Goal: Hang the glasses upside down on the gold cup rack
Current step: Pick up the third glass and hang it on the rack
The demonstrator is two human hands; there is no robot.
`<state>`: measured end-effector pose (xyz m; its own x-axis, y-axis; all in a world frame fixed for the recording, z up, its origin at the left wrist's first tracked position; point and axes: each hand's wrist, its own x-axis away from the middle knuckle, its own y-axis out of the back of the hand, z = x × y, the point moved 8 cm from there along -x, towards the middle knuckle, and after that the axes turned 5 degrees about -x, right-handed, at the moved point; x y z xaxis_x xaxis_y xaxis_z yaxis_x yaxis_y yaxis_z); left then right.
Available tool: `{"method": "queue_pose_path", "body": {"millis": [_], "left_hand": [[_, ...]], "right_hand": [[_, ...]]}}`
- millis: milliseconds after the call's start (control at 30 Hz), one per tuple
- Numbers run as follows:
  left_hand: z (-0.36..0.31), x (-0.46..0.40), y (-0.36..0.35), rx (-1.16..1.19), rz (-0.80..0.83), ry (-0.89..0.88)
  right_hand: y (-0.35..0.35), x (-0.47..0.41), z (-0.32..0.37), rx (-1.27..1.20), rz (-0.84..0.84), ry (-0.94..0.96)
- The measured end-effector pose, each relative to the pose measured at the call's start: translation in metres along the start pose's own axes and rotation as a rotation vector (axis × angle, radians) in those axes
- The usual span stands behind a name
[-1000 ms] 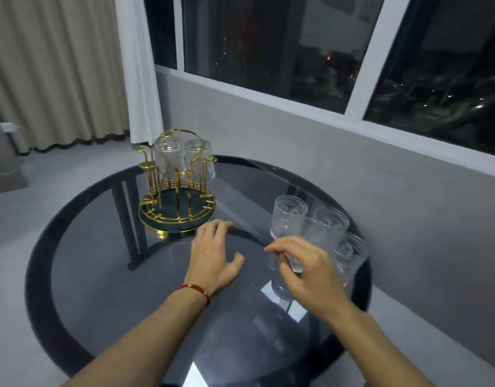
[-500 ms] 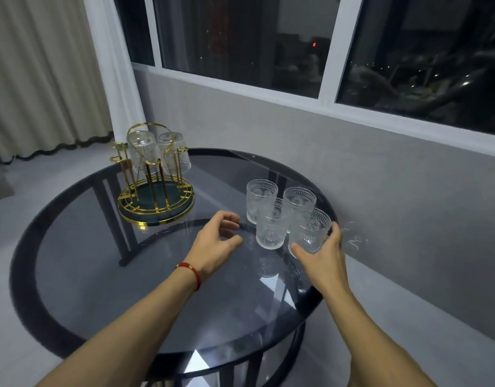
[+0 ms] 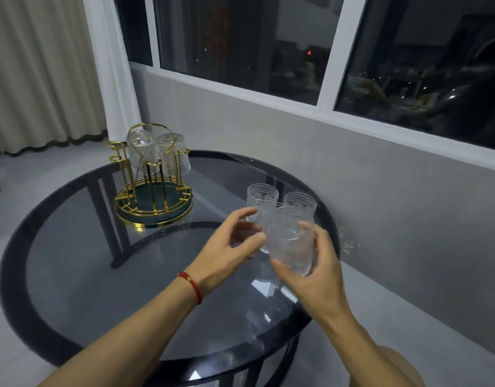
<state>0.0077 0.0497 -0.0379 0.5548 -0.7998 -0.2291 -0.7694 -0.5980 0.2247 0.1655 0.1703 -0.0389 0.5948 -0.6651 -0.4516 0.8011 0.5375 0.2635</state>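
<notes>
The gold cup rack (image 3: 154,202) stands at the far left of the round dark glass table (image 3: 101,275), with two clear glasses (image 3: 143,152) hanging upside down on its back pegs. My right hand (image 3: 316,277) holds an embossed clear glass (image 3: 291,241) lifted above the table, mouth up. My left hand (image 3: 229,252) is beside it with fingers spread, thumb and fingertips touching the glass's left side. Behind them more glasses stand upright on the table, one at the left (image 3: 262,196) and one at the right (image 3: 299,203); another is partly hidden behind the lifted one.
A grey wall and window sill (image 3: 352,118) run close behind the table's right edge. Curtains (image 3: 45,74) hang at the far left. The front pegs of the rack carry nothing.
My right hand has lifted a glass off the table from the cluster. My left hand has risen from the tabletop to the glass's side.
</notes>
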Motion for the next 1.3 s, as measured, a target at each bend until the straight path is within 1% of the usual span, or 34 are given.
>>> {"method": "queue_pose_path", "body": {"millis": [67,133,200,267,367,400,433,467,500,533,600,700,733,767,800,833,900,933,1000,1067,1167,1300], "left_hand": [[-0.005,0.003,-0.004,-0.013,0.053,-0.022],[-0.01,0.003,0.003,-0.011,0.039,-0.031],[-0.013,0.002,0.021,-0.086,-0.061,-0.032],[-0.015,0.002,0.039,-0.121,-0.178,-0.033],[-0.01,0.005,0.07,-0.033,-0.378,-0.001],[-0.006,0.007,0.082,-0.012,-0.441,0.017],[-0.002,0.008,0.09,0.007,-0.487,0.034],[0.002,0.009,0.097,0.014,-0.515,0.046],[0.005,0.01,0.102,0.007,-0.53,0.052],[0.008,0.01,0.108,-0.002,-0.534,0.049],[0.011,0.008,0.119,0.015,-0.533,0.04],[0.025,0.008,0.146,0.106,-0.58,0.069],[0.033,0.009,0.154,0.098,-0.597,0.098],[0.044,0.01,0.161,0.036,-0.604,0.128],[0.056,0.011,0.165,-0.095,-0.59,0.169],[0.069,0.011,0.169,-0.277,-0.556,0.214],[0.091,0.007,0.166,-0.651,-0.442,0.291],[0.098,0.005,0.163,-0.787,-0.404,0.304],[0.106,0.002,0.156,-0.954,-0.372,0.295],[0.112,0.0,0.153,-1.028,-0.366,0.286],[0.117,-0.001,0.151,-1.085,-0.339,0.286],[0.113,-0.001,0.152,-1.083,-0.359,0.268]], "right_hand": [[-0.02,0.002,0.001,-0.082,0.063,-0.042],[-0.037,-0.001,0.004,-0.033,0.102,-0.033],[-0.055,-0.008,0.007,-0.001,0.154,0.002],[-0.071,-0.013,0.008,-0.046,0.191,-0.005],[-0.102,-0.02,0.006,-0.245,0.248,-0.119],[-0.117,-0.022,0.005,-0.375,0.288,-0.194],[-0.133,-0.022,0.001,-0.56,0.331,-0.311],[-0.149,-0.022,-0.002,-0.738,0.368,-0.432],[-0.162,-0.022,-0.002,-0.853,0.381,-0.518],[-0.172,-0.025,-0.001,-0.894,0.384,-0.561],[-0.183,-0.034,0.0,-0.892,0.353,-0.577],[-0.186,-0.066,0.009,-0.761,0.24,-0.482],[-0.184,-0.081,0.017,-0.678,0.204,-0.426],[-0.184,-0.096,0.028,-0.6,0.191,-0.353],[-0.182,-0.11,0.042,-0.529,0.188,-0.275],[-0.184,-0.124,0.058,-0.457,0.195,-0.193],[-0.19,-0.15,0.096,-0.3,0.219,-0.017],[-0.196,-0.161,0.118,-0.235,0.234,0.081],[-0.214,-0.181,0.161,-0.134,0.269,0.277],[-0.238,-0.197,0.194,-0.066,0.301,0.401],[-0.277,-0.215,0.222,0.002,0.351,0.462],[-0.328,-0.23,0.221,0.103,0.451,0.414]]}}
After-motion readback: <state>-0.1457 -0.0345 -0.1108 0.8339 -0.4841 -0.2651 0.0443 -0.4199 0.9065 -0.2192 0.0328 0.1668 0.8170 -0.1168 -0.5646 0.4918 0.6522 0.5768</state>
